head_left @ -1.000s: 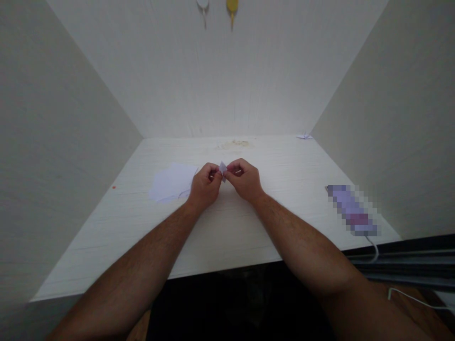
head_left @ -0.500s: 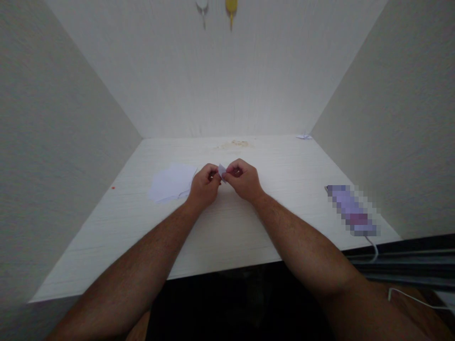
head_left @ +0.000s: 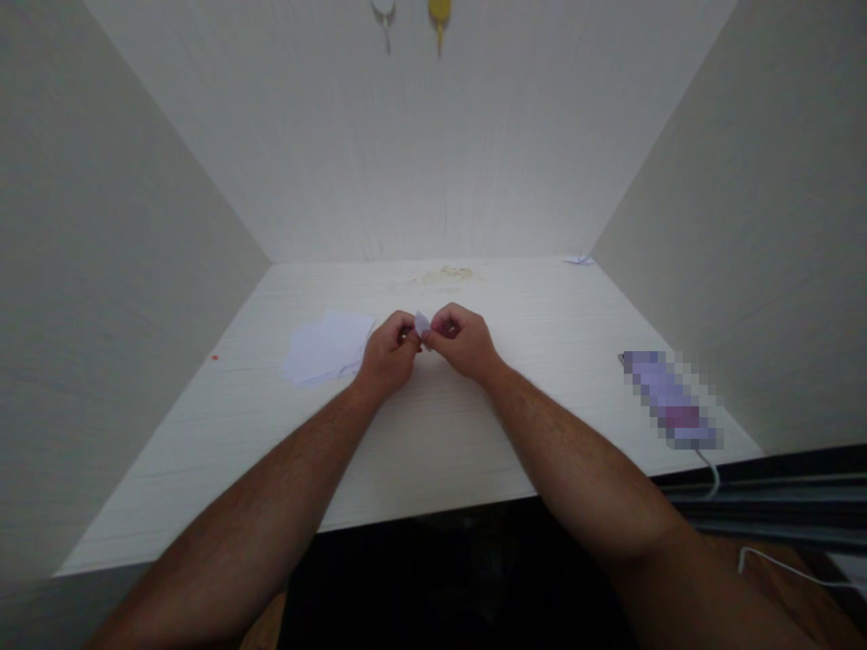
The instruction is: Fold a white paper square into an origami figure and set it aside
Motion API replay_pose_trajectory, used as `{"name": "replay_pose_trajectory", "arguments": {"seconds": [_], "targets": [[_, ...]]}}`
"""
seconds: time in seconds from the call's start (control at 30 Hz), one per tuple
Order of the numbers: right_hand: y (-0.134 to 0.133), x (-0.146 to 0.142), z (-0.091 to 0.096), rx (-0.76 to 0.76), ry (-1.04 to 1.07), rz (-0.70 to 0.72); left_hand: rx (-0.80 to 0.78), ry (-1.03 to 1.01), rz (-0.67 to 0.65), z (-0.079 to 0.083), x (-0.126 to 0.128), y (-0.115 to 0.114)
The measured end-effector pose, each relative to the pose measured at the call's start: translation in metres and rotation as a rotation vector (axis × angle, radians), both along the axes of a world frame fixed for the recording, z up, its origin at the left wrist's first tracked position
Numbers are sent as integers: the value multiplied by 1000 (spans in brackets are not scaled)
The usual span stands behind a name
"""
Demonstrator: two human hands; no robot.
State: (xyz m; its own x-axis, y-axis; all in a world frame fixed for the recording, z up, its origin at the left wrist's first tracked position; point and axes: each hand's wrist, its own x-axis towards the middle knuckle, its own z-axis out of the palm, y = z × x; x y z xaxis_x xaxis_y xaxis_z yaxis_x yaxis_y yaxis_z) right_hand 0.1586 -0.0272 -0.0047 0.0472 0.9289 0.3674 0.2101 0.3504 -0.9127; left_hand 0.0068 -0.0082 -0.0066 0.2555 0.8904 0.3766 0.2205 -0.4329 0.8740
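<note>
Between my fingertips, over the middle of the white table point(head_left: 433, 451), is a small folded piece of white paper point(head_left: 422, 322). My left hand point(head_left: 391, 352) pinches it from the left, fingers curled. From the other side my right hand point(head_left: 466, 339) grips it between thumb and forefinger. The two hands almost meet, and they hide most of the paper's lower part. Several loose sheets of white paper point(head_left: 325, 348) lie in an overlapping pile just left of my left hand.
A blurred-out phone point(head_left: 667, 402) with a white cable point(head_left: 711, 474) lies at the right. Paper scraps point(head_left: 579, 260) sit in the back right corner. A tan stain point(head_left: 451, 273) marks the table near the back wall. Walls rise on three sides; white and yellow hooks point(head_left: 440, 13) hang on the back one.
Both hands stay in nearly the same place, still pinching the small paper. My right hand has shifted very slightly left. The rest of the table looks the same.
</note>
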Motion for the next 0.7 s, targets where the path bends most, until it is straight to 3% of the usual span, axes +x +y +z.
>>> {"name": "replay_pose_trajectory", "arguments": {"seconds": [0.7], "targets": [[-2,-1,3,-38,110,41,-41,19,-65,4,0,0]]}}
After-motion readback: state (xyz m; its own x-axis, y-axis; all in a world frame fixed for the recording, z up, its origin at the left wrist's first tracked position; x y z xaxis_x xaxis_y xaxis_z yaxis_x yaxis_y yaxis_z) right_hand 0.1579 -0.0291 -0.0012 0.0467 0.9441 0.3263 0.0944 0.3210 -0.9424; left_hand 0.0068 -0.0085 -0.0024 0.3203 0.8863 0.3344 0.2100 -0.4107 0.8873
